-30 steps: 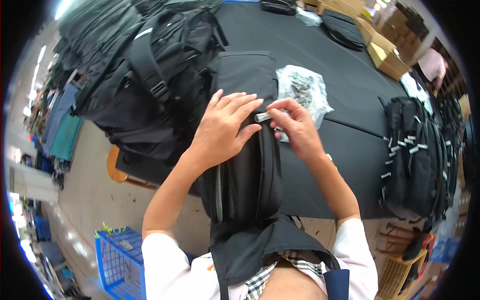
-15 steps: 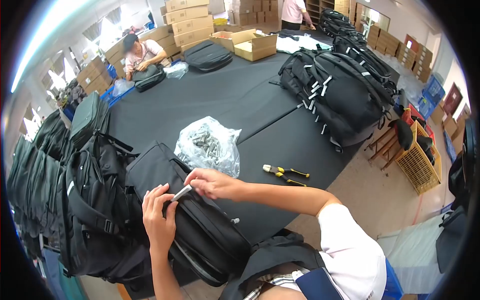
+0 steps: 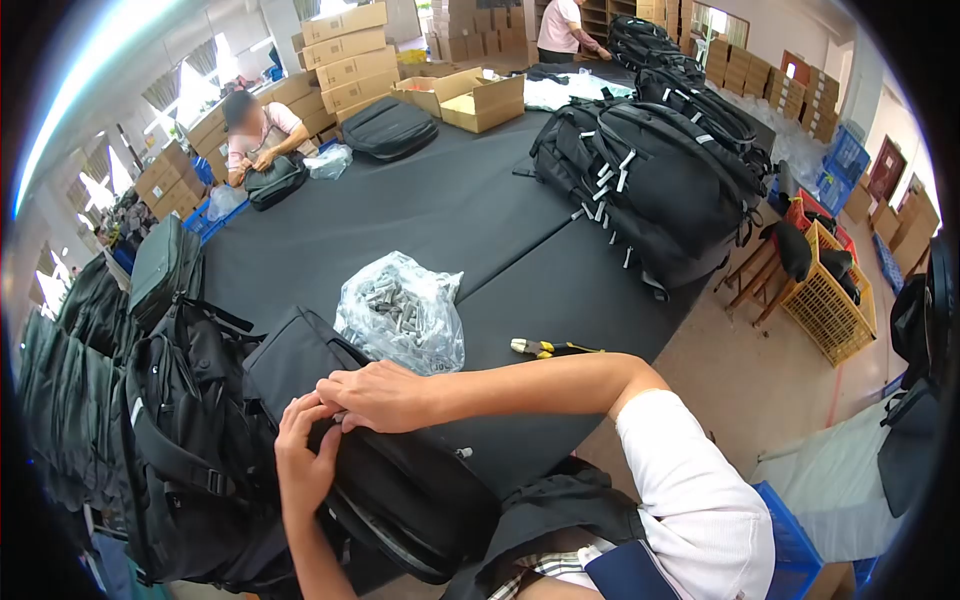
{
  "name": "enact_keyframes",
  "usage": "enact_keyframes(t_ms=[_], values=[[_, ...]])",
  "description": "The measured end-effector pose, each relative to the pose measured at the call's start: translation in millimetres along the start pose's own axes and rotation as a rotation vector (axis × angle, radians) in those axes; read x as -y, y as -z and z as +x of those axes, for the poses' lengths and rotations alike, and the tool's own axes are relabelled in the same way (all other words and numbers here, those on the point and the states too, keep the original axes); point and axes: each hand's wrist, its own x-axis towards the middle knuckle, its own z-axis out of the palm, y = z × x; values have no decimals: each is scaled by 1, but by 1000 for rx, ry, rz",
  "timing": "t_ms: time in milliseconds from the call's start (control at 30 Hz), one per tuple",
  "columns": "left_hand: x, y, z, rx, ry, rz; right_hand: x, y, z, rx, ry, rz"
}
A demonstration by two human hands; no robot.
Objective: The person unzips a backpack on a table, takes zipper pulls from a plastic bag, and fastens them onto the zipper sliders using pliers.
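Observation:
A black backpack (image 3: pixel 415 490) lies at the near edge of the dark table, below both hands. My left hand (image 3: pixel 305 455) rests on its upper part, fingertips bent and meeting those of my right hand. My right hand (image 3: pixel 385 395) is closed in a pinch over the same spot. A small grey piece shows between the hands, mostly hidden by the fingers. Just beyond them sits a clear plastic bag (image 3: pixel 400 315) of small grey pieces. Yellow-and-black pliers (image 3: pixel 545 348) lie to the right, partly behind my right forearm.
Black backpacks are piled at the left (image 3: pixel 180 420) and the right (image 3: pixel 670 190). An open carton (image 3: pixel 480 105) and a flat black bag (image 3: pixel 388 128) are on the far side. One co-worker (image 3: pixel 265 140) handles a bag; another person (image 3: pixel 570 35) stands at the back.
Since the earliest frame the view has swung right and up. My right hand has come down against my left fingertips, and the grey strip that stood out between them is now mostly covered.

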Motion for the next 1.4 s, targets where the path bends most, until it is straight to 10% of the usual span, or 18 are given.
enact_keyframes(t_ms=[100,300,367,567,633,800,1400], values=[[13,16,10,-15,226,-376,-3,2,-1,86,-10,28],[77,3,80,-98,-28,493,-11,-9,-3,-19,-48,419],[101,-23,87,176,320,787,1,9,-8,188,-385,830],[97,-21,108,264,329,733,-10,10,-22,73,-505,1029],[103,-18,109,274,335,682,-14,-5,-24,-139,-6,220],[108,-19,104,223,322,727,28,4,-31,199,176,-455],[103,-15,97,187,303,661,30,-47,9,315,268,-852]])
